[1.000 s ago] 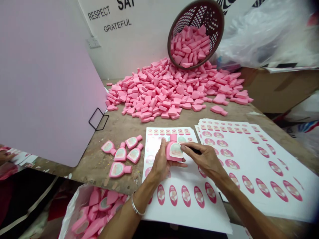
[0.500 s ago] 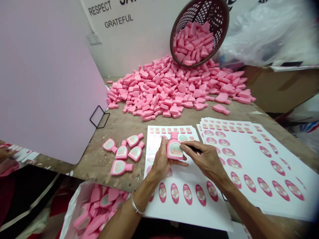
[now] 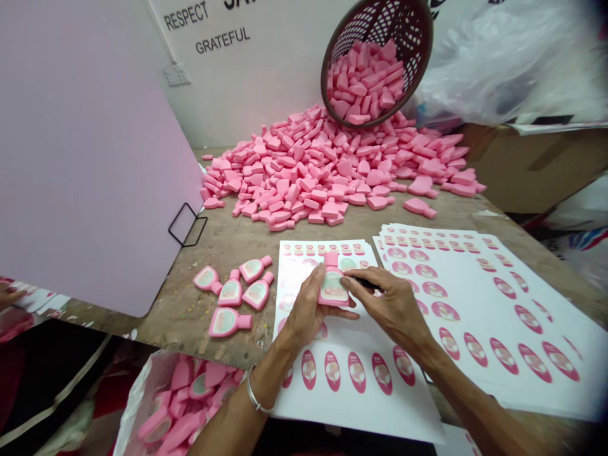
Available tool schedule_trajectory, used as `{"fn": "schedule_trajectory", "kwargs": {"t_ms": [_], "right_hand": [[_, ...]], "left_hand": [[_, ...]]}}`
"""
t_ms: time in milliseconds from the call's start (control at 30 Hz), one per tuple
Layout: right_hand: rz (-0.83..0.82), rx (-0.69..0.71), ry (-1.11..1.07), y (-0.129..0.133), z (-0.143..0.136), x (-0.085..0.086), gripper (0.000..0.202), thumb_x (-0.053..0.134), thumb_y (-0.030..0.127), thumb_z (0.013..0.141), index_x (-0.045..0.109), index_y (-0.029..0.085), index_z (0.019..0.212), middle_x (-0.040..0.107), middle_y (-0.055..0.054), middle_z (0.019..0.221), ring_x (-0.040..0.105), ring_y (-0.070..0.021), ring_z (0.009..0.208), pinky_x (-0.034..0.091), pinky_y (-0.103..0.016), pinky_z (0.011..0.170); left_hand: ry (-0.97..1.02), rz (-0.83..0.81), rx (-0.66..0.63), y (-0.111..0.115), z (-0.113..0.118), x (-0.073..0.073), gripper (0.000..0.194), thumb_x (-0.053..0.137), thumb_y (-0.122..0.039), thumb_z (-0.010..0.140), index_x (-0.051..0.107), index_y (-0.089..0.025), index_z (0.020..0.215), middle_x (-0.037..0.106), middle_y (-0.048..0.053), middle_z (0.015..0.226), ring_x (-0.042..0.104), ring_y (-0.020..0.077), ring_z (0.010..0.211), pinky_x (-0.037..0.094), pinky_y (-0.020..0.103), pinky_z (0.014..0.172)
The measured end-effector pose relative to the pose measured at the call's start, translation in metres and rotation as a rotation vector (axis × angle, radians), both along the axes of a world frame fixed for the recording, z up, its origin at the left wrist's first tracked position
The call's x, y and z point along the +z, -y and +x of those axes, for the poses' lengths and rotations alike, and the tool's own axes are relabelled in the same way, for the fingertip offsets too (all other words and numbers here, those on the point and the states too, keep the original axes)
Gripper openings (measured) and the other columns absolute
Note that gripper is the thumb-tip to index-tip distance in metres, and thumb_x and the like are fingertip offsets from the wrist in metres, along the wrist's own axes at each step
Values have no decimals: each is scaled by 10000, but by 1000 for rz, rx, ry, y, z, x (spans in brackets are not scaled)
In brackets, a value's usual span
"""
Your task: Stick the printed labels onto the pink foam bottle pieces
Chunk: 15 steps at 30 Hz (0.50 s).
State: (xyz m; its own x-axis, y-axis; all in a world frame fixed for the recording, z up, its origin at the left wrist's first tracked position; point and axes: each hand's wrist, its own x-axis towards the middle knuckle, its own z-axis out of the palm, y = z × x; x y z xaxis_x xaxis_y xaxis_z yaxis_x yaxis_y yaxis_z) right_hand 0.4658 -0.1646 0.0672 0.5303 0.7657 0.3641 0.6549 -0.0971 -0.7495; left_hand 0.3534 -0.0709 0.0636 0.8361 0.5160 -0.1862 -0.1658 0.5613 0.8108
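My left hand [image 3: 306, 310] holds a pink bottle-shaped piece [image 3: 334, 289] upright, with a pale oval label on its face. The fingers and thumb of my right hand [image 3: 387, 301] close round a dark, slim tool [image 3: 365, 282], and its fingertips touch the label's right edge. Beneath both hands lies a white sticker sheet [image 3: 361, 411] with rows of pink oval stickers. Left of the sheet, several labelled pink pieces [image 3: 230, 292] rest on the wooden table [image 3: 185, 323].
A large heap of plain pink pieces [image 3: 294, 171] spills from a tipped brown basket [image 3: 425, 44]. More sticker sheets [image 3: 475, 304] lie at right. A white bag [image 3: 135, 399] of pieces stands at front left, below a pale panel [image 3: 95, 158]. Another person's hand [image 3: 10, 295] shows far left.
The view has shifted slightly. My left thumb now lies closer along the held piece's left edge; both hands otherwise keep nearly the same place.
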Motion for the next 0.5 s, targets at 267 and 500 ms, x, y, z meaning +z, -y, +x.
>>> {"fn": "schedule_trajectory", "kwargs": {"t_ms": [267,500], "right_hand": [[-193,-330,477,3,23,3,572,596,625,770,658,163,1101,673,-149,872,574,-311,899,368,-438,807],[-162,40,-104,-22,20,-17,711,667,575,711,491,215,1298,587,-101,1269,582,-247,1101,481,-376,899]], "left_hand": [[-37,76,-69,0,-15,-1,363,671,-312,774,538,-131,1059,632,107,1017,676,198,792,583,298,628],[-122,140,-194,7,-28,12,407,706,-315,728,527,-170,1063,647,66,914,669,213,784,584,379,687]]}}
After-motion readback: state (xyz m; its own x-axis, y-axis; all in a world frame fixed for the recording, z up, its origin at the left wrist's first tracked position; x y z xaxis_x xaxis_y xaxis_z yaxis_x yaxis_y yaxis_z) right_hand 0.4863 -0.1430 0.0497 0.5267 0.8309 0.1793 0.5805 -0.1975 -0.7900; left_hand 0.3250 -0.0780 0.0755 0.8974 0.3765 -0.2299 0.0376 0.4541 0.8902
